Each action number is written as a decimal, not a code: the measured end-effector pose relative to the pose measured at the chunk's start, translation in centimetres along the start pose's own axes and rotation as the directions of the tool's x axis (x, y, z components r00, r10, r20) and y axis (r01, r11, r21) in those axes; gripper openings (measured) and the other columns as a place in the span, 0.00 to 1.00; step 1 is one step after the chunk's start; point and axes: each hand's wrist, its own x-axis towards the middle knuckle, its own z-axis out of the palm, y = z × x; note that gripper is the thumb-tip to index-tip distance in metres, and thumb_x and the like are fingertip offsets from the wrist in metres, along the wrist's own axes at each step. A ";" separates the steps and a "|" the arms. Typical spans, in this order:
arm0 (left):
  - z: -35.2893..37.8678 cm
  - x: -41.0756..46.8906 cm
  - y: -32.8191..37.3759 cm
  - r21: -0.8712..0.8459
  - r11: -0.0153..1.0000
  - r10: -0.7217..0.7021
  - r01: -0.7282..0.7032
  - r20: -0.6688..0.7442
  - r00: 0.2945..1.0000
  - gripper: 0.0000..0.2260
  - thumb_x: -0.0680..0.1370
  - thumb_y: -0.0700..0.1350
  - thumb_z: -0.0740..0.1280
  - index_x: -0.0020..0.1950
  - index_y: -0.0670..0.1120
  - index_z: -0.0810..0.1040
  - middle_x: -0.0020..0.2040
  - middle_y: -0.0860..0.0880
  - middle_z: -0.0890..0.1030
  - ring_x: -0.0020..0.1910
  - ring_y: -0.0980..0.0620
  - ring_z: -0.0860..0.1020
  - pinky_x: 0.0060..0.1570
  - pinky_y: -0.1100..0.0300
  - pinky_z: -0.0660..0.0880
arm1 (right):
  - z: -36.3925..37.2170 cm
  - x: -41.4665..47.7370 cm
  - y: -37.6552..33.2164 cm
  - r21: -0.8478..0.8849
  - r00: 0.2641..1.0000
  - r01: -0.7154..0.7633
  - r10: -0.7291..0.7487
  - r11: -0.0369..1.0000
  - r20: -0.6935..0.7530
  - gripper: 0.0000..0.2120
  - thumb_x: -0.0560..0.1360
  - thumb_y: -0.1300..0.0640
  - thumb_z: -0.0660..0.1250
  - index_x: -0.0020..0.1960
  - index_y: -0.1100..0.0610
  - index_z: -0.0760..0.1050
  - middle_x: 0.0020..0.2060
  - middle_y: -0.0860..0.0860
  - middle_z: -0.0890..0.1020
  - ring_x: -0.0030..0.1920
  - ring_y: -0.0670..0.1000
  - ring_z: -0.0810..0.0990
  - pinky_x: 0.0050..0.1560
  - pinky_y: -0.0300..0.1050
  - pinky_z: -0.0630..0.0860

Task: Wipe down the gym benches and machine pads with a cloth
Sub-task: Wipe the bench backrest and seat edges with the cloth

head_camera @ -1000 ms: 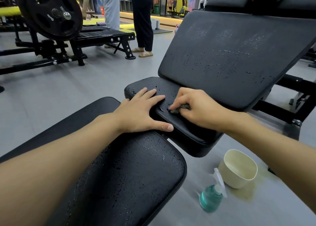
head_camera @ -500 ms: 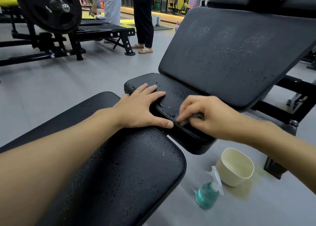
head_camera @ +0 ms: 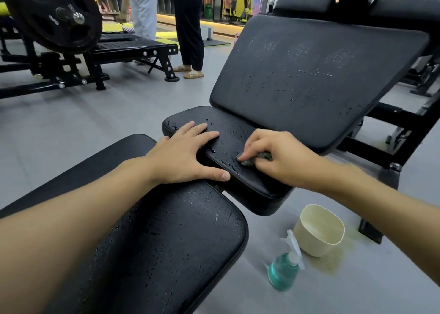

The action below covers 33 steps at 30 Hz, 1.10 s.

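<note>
Single wide-angle view from head height, facing forward and down, close over the near end of the bench (head_camera: 166,242).

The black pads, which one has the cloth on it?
The small middle pad, between the big tilted pad and the long near pad. The right hand presses the cloth there.

The seat pad (head_camera: 238,147) is glossy black vinyl beaded with droplets; the cloth (head_camera: 247,162) looks dark and nubbly; the spray bottle (head_camera: 283,274) is translucent teal plastic.
</note>
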 end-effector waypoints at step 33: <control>0.0 -0.3 1.4 -0.071 0.997 -0.032 0.035 0.043 0.999 0.53 0.50 0.83 0.61 0.74 0.71 0.57 0.81 0.59 0.50 0.80 0.56 0.42 0.74 0.33 0.54 | -2.0 -1.6 3.1 -0.039 0.995 -0.097 0.097 0.995 -0.004 0.17 0.71 0.69 0.64 0.45 0.50 0.85 0.47 0.43 0.81 0.48 0.44 0.80 0.55 0.40 0.75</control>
